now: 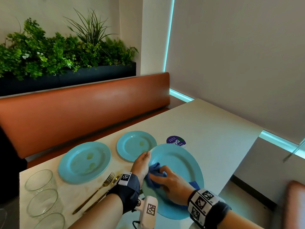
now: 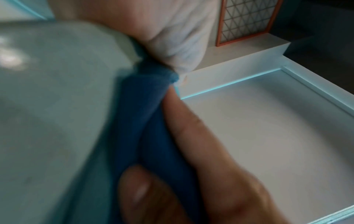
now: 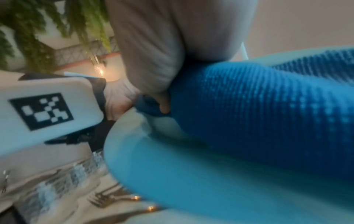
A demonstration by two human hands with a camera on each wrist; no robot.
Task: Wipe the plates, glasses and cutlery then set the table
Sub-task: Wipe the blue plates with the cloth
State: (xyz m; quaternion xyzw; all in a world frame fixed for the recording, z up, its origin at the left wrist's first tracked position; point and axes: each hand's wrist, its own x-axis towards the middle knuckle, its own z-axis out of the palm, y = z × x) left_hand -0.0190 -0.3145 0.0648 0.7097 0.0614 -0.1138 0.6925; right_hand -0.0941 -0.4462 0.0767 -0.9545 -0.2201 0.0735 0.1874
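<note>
L to R: three glasses [image 1: 42, 194] stood at the table [image 1: 206, 129] edge, fork [image 1: 97, 192] & other cutlery beside them, then two smeared turquoise plates [image 1: 84, 161] unwiped. Left hand [image 1: 142, 164] gripped the rim of a third plate [image 1: 178, 164], tilted off the table. Right hand [image 1: 171, 184], fingers curled, pressed a blue cloth [image 1: 156, 174] onto it. Step looked like plate one of three; next prob. set it down w/o knocking the cutlery & take another.
</note>
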